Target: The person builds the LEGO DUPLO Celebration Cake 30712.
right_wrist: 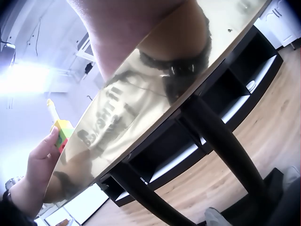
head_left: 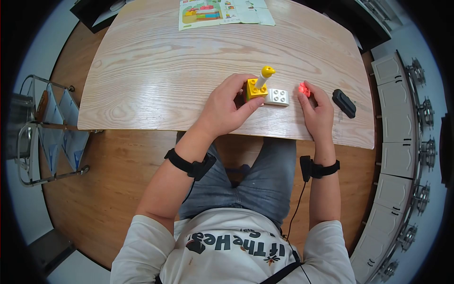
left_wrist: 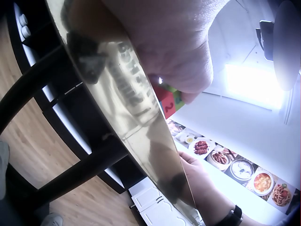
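My left hand (head_left: 224,108) grips a stack of toy building bricks (head_left: 257,90) standing on the table, thumb in front and fingers behind. Its top brick is yellow; green and red bricks lie below it in the right wrist view, and a red face (left_wrist: 168,107) with a 2 shows in the left wrist view. A white candle piece (head_left: 261,81) with a yellow flame tip rises from the top. Right beside the stack lies a white studded brick (head_left: 278,97). Farther right, my right hand (head_left: 318,116) holds a small coral-red piece (head_left: 304,90) between thumb and fingers, partly hidden.
A black elongated object (head_left: 344,103) lies to the right of my right hand. At the table's far edge is an unfolded printed sheet (head_left: 222,12) with brick pictures. The table's front edge (head_left: 156,129) runs under both wrists. A metal trolley (head_left: 54,128) stands at left.
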`<state>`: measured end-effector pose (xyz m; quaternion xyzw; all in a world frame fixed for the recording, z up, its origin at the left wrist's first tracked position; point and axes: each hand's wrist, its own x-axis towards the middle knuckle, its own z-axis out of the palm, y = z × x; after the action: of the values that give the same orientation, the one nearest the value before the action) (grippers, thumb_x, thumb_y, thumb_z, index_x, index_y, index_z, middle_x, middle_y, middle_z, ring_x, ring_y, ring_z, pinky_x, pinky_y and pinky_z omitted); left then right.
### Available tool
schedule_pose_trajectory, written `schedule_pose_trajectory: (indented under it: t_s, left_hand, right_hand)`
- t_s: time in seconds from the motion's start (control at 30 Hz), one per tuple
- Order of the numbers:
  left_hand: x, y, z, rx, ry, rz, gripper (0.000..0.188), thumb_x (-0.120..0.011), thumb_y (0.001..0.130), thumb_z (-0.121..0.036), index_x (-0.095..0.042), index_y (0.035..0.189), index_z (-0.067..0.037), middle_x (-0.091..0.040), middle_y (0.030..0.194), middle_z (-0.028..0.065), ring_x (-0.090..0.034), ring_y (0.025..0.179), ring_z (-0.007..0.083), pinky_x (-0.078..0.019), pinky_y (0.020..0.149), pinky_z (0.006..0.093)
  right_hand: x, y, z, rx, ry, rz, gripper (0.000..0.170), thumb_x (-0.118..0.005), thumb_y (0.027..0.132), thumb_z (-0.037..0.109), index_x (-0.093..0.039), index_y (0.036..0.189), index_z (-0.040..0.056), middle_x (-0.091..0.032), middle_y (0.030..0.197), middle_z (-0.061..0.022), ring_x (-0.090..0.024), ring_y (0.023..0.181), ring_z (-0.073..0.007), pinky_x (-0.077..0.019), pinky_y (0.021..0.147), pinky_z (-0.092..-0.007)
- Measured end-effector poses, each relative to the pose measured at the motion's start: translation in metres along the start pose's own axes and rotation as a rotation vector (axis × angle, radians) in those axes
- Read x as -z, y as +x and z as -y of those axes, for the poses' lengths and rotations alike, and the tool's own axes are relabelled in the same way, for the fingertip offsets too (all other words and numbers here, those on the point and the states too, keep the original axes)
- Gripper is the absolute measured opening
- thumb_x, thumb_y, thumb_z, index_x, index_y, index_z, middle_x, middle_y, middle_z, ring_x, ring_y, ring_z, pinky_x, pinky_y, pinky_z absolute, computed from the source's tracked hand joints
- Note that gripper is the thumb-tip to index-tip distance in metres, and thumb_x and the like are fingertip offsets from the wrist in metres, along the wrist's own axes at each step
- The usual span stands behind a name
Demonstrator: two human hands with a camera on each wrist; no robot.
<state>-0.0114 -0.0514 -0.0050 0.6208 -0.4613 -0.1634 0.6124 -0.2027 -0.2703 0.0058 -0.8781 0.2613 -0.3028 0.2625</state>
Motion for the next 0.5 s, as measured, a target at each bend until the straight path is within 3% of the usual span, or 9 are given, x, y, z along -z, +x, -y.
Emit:
schedule_pose_trajectory:
  t_s: [0.07, 0.17, 0.27, 0.47, 0.5]
  left_hand:
    - [0.004, -0.001, -0.006, 0.082, 0.013, 0.067, 0.044, -0.077, 0.101, -0.005, -0.057, 0.141, 0.000, -0.072, 0.121, 0.0112, -0.072, 0.112, 0.0172, -0.0593, 0.098, 0.0329]
    - [0.003, -0.001, -0.004, 0.083, -0.008, 0.068, 0.045, -0.077, 0.101, -0.005, -0.057, 0.141, 0.001, -0.072, 0.121, 0.0114, -0.072, 0.111, 0.0172, -0.0594, 0.098, 0.0329]
    - [-0.003, -0.001, 0.004, -0.008, -0.054, -0.044, 0.045, -0.087, 0.094, -0.023, -0.067, 0.130, -0.006, -0.069, 0.109, 0.0095, -0.067, 0.083, 0.0187, -0.0565, 0.075, 0.0326]
    - [-0.003, -0.001, 0.001, -0.006, -0.049, -0.045, 0.045, -0.087, 0.094, -0.022, -0.066, 0.131, -0.006, -0.069, 0.108, 0.0095, -0.067, 0.085, 0.0193, -0.0562, 0.075, 0.0325]
    - [-0.001, -0.002, 0.002, 0.013, -0.024, -0.009, 0.044, -0.083, 0.096, -0.016, -0.063, 0.134, -0.004, -0.070, 0.112, 0.0094, -0.069, 0.093, 0.0183, -0.0572, 0.082, 0.0323]
  right_hand:
    - [0.002, -0.003, 0.005, -0.150, 0.088, -0.001, 0.039, -0.081, 0.099, 0.019, -0.075, 0.134, 0.0047, -0.076, 0.120, -0.0127, -0.070, 0.104, -0.0244, -0.0577, 0.088, -0.0343]
    - [-0.008, -0.013, 0.023, -0.222, 0.301, -0.012, 0.036, -0.083, 0.097, 0.016, -0.076, 0.131, 0.0063, -0.076, 0.117, -0.0110, -0.068, 0.098, -0.0207, -0.0577, 0.082, -0.0321]
    - [-0.023, -0.015, 0.054, 0.136, 0.241, -0.013, 0.034, -0.084, 0.096, 0.013, -0.076, 0.128, 0.0061, -0.076, 0.115, -0.0098, -0.067, 0.100, -0.0210, -0.0570, 0.080, -0.0321]
    - [-0.034, -0.012, 0.052, 0.158, 0.190, -0.039, 0.033, -0.085, 0.094, 0.015, -0.075, 0.125, 0.0077, -0.076, 0.119, -0.0087, -0.066, 0.105, -0.0267, -0.0545, 0.084, -0.0359]
    - [-0.033, -0.014, 0.052, 0.157, 0.195, -0.034, 0.033, -0.085, 0.094, 0.015, -0.076, 0.125, 0.0080, -0.076, 0.120, -0.0089, -0.066, 0.105, -0.0273, -0.0543, 0.085, -0.0364]
